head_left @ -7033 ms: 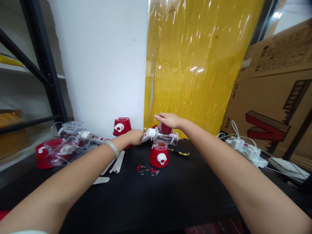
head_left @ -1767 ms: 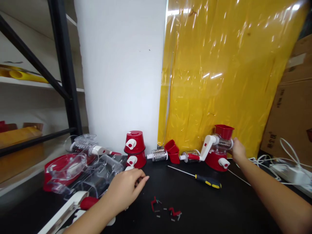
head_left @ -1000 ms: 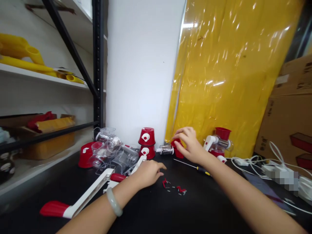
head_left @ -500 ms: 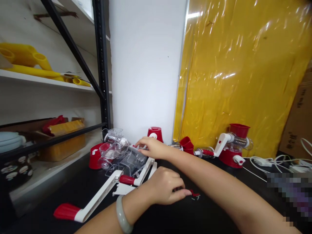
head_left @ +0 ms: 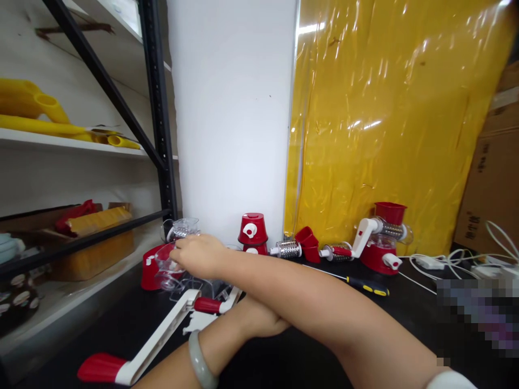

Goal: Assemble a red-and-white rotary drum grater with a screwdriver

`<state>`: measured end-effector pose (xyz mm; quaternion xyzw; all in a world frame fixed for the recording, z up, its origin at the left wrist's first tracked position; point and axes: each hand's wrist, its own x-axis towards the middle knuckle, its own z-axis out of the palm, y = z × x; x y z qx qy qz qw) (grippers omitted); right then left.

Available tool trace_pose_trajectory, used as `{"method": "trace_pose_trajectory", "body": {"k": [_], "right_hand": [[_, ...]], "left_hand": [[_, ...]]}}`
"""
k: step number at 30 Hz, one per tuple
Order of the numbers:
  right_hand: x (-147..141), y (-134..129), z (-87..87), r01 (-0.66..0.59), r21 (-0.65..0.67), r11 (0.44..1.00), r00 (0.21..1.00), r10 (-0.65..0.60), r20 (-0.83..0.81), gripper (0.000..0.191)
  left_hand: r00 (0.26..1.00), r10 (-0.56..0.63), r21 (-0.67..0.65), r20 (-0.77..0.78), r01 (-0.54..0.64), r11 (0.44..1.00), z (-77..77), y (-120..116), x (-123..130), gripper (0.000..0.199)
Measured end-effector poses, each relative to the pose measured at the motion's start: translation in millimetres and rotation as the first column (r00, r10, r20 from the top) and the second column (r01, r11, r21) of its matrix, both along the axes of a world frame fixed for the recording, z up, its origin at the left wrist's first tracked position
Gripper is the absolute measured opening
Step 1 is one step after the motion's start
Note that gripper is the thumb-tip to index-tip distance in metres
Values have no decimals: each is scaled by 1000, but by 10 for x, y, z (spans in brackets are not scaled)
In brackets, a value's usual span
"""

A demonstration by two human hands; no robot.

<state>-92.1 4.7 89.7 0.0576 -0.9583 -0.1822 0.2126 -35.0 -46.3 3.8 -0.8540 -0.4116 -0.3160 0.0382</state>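
My right hand [head_left: 200, 256] reaches far to the left, its fingers bent down and closed on a clear plastic housing [head_left: 165, 262] of a rotary grater. A red grater base [head_left: 150, 272] stands just beyond the fingertips. Beneath my crossing right forearm lies my left hand [head_left: 259, 320], low over the black table, with a pale bangle on its wrist; its fingers are hidden. Nearest to the left hand are a white crank handle [head_left: 162, 329] with red grips and a flat white plastic piece [head_left: 198, 322].
Along the back stand stacked red bases [head_left: 253, 231], a metal grater drum [head_left: 288, 248], a red hopper [head_left: 308, 246] and an assembled grater [head_left: 383, 243]. A screwdriver [head_left: 367, 286] lies behind my right forearm. White cables [head_left: 430, 263] run at right; a metal shelf [head_left: 162, 178] rises at left.
My right hand has moved left from the middle of the clear parts to the housing by the red base. Its forearm now covers my left hand's fingers, and the screwdriver has come into view.
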Motion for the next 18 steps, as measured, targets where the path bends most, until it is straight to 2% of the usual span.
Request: {"method": "trace_pose_trajectory", "body": {"k": [5,8,10,12,15,18], "right_hand": [[103,32,103,-19,-53,998,1000,19,7,15],[219,37,251,-35,-16,999,996,34,-86,17],[353,44,380,-56,12,998,985,57,-160,18],[575,51,519,-76,14,997,971,77,-226,19],[1095,67,677,-73,-58,996,949,51,-313,21],[1742,136,692,-88,-199,976,924,6,-381,14]], "left_hand": [[997,-78,31,14,78,996,97,4,38,41],[997,-72,42,-10,73,996,146,23,44,37],[996,-51,3,-71,52,999,170,40,37,28],[989,-19,-62,-144,10,998,187,57,24,27],[978,42,-95,-205,-63,993,197,79,9,38],[976,80,-65,-204,-95,993,187,101,4,40]]}}
